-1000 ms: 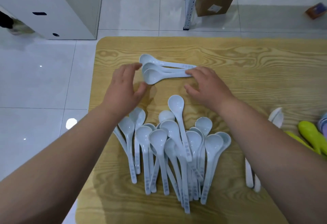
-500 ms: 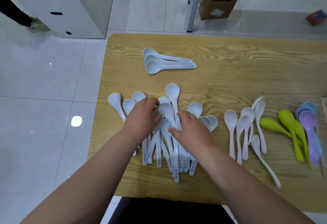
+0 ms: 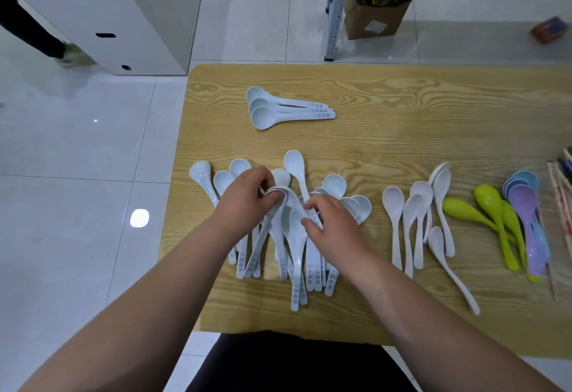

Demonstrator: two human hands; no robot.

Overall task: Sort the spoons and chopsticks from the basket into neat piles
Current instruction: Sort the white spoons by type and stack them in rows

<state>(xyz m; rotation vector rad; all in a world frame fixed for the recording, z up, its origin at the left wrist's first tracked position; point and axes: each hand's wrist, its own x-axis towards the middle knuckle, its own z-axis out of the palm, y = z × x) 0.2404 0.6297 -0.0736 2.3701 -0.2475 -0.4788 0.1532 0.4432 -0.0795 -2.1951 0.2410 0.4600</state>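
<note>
Raised since half a second back: pale-blue spoons (image 3: 291, 215), bowls nested and pinched in left hand (image 3: 244, 199); right hand (image 3: 337, 230) pinches the same bundle lower down. Loose heap (image 3: 309, 271) lies beneath, on table (image 3: 402, 131). Recommended: square the handles (printed ends together) before adding to stacked trio (image 3: 278, 108).

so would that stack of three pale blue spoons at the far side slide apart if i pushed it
Probably: the stack looks loosely nested and glossy, so spoons may skid apart on the smooth table. They look rigid, unlikely to bend.
</note>
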